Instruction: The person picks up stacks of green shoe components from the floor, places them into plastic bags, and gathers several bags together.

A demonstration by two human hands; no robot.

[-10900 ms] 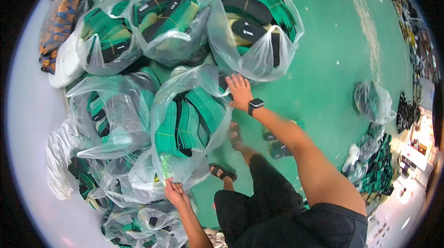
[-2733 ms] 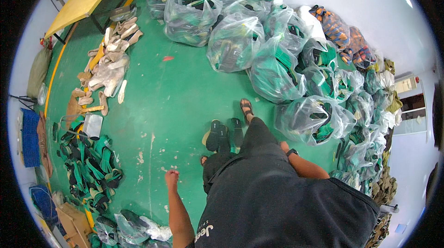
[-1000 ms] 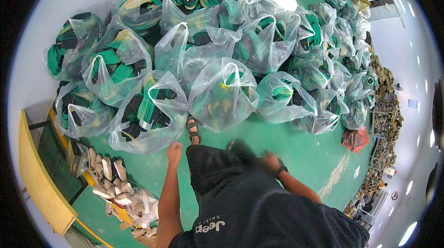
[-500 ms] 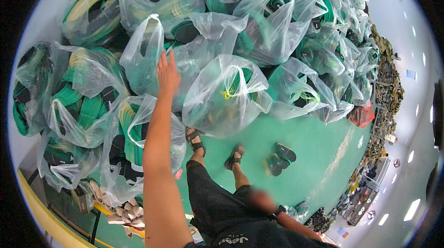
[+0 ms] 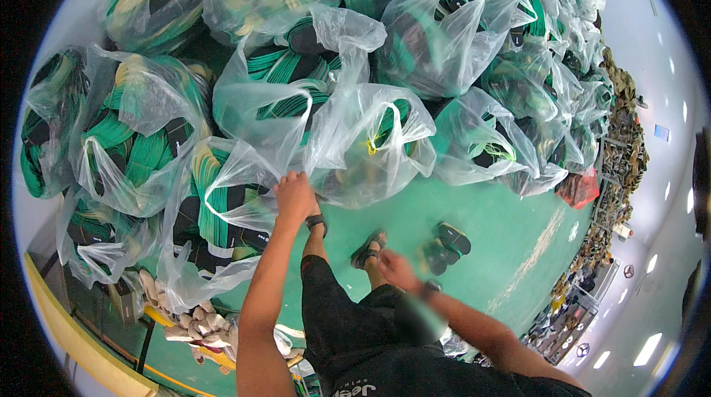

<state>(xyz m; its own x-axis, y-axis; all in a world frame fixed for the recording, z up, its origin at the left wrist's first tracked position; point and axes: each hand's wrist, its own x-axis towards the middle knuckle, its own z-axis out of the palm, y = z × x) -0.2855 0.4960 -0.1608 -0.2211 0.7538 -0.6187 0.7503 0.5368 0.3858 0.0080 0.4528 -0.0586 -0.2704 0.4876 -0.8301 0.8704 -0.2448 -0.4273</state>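
1. A heap of clear plastic bags stuffed with green and black straps (image 5: 281, 93) covers the green floor (image 5: 511, 241).
2. The left hand (image 5: 294, 195) pinches one bag's thin handle (image 5: 255, 167) at the heap's front.
3. The right hand (image 5: 396, 269) hangs blurred; its grip cannot be told.

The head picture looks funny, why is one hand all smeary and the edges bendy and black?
In the head view, the right hand is smeared by motion blur, while the left hand on the clear plastic bag looks sharp. The fisheye lens bends the edges and leaves black corners. Bright glare washes out the wall at upper right, and the bags shine.
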